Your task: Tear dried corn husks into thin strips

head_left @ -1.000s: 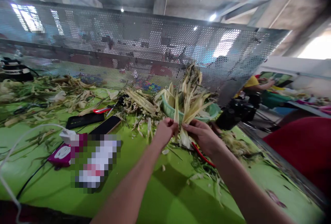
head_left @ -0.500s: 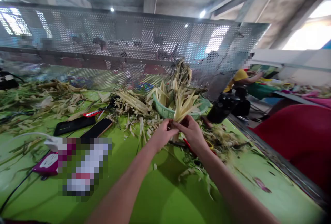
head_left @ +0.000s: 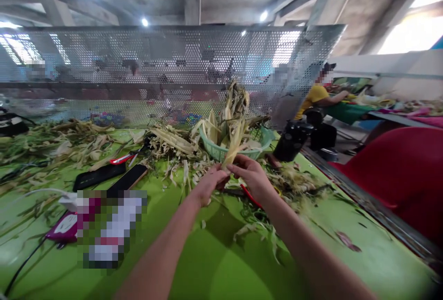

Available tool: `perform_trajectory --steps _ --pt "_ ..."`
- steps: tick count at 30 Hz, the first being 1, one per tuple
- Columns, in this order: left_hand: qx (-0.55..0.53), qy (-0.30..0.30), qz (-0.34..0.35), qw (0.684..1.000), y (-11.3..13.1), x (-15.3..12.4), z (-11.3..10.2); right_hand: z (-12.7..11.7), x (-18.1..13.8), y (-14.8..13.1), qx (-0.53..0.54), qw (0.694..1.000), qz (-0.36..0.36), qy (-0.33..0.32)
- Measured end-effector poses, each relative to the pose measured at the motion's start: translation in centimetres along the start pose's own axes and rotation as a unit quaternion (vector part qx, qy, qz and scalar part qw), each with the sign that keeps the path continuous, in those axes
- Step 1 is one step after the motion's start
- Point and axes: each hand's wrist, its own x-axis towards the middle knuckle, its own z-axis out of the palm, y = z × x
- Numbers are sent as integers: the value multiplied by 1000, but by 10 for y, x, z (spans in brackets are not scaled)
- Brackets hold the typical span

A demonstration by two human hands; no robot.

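Pale yellow corn husks (head_left: 236,139) stand up in a narrow bunch between my two hands. My left hand (head_left: 212,181) is closed round their lower end. From the other side, the fingers of my right hand (head_left: 247,173) pinch the same husks just above. Behind them is a green plastic basket (head_left: 214,149) with more dry husks (head_left: 212,128) in it. Under my right wrist lies a red-handled tool (head_left: 249,195), partly covered by the arm, so its kind is unclear.
Loose husk scraps (head_left: 173,141) cover the table's back. At left lie a box cutter (head_left: 122,158), two dark phone-like slabs (head_left: 127,180) and a purple power strip (head_left: 65,224). A black device (head_left: 292,139) stands at right. Beyond are a perforated metal screen (head_left: 155,74) and a person in yellow (head_left: 316,94).
The husks, fanned out half a second ago, are now gathered into a narrower bunch. Both hands are slightly further left and lower in view. The camera view has tilted a little.
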Motion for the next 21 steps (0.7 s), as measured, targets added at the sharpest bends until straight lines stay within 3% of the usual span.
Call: perform_trajectory --steps 6,10,15,21 --pt "143 -56 42 987 -9 4 -6 0 -2 4 -54 998 -22 -19" --pt "119 -49 54 990 -18 9 -9 0 -3 4 -74 996 -36 -29" --pt "139 -52 29 989 -15 7 -10 0 -3 4 -34 997 0 -67" --pt "121 -58 63 989 -15 9 -10 -1 -1 8 -47 998 -2 -53"
